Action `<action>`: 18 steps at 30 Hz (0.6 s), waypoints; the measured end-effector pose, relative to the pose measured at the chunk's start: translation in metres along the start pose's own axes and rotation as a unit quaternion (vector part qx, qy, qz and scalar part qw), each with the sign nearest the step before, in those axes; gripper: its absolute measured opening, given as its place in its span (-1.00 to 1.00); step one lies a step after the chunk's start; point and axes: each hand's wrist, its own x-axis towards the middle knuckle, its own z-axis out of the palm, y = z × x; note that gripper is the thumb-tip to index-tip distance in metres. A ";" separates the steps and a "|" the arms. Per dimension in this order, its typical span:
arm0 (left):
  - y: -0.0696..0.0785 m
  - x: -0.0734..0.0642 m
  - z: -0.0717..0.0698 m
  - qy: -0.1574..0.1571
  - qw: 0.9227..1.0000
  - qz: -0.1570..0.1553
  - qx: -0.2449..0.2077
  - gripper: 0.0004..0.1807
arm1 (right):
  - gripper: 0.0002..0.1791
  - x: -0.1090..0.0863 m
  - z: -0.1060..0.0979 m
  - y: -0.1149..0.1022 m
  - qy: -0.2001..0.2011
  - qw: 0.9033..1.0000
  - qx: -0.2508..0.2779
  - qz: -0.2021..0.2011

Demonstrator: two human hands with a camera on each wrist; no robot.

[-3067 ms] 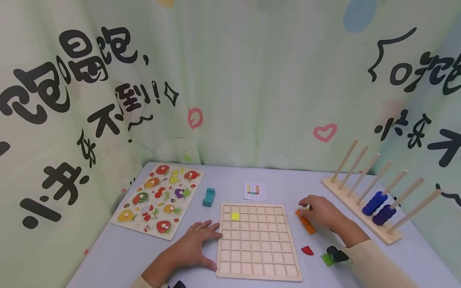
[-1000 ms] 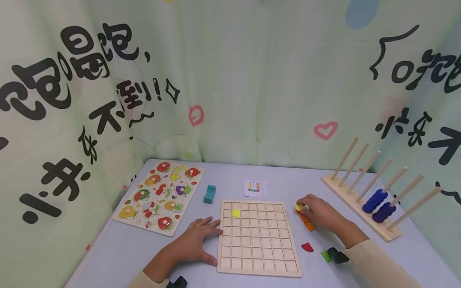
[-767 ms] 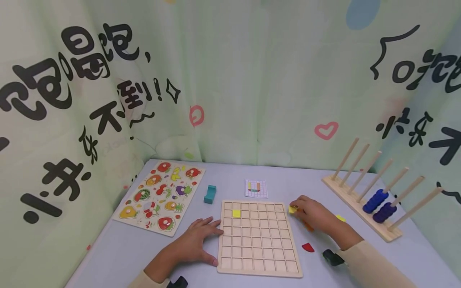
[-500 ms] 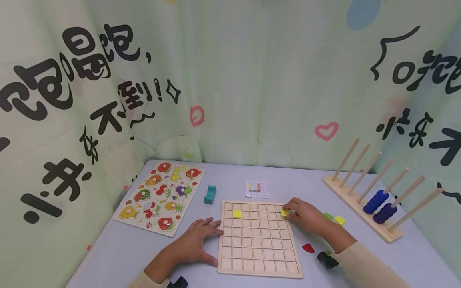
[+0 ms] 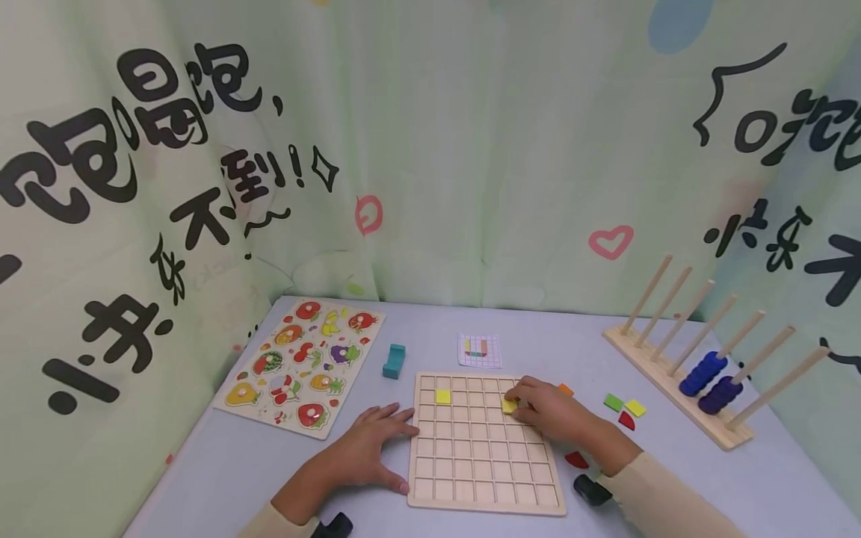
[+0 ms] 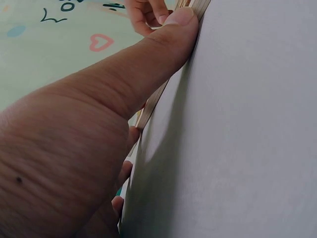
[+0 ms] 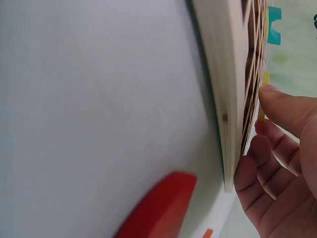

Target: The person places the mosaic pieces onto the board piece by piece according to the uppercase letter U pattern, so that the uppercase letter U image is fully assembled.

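Yellow tile (image 5: 509,406), pinched in R hand (image 5: 553,411), is at the board's (image 5: 487,511) upper-right cells; can't tell if it touches. If let go off-square, it'd prob. snag between cells & sit tilted. R hand hides some cells, so a wrong slot's poss. L hand (image 5: 366,450) spread, gripping nothing, thumb against board's L edge; pushing hard might shift it. R wrist (image 5: 615,447) could nudge red pc (image 5: 576,460).

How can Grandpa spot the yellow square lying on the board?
Find the wooden grid board beside the left hand. Near its far left corner sits a yellow square tile. Unlike the yellow tile the right hand pinches, nobody's touching it.
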 end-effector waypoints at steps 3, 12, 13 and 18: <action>0.000 0.000 0.000 0.001 1.000 0.002 0.001 -0.01 | -0.73 0.002 0.002 -0.004 -0.003 1.000 -0.011 -0.015; 0.002 0.000 -0.001 0.000 1.000 0.012 0.004 0.00 | -0.74 0.007 0.008 -0.014 -0.014 0.999 -0.022 -0.036; 0.002 0.000 -0.002 0.000 1.000 0.012 0.004 0.00 | -0.74 0.008 0.008 -0.015 -0.014 0.999 -0.023 -0.042; 0.005 -0.002 -0.004 -0.003 1.000 0.001 0.001 -0.01 | -0.72 0.013 0.009 -0.019 -0.023 0.998 -0.026 -0.055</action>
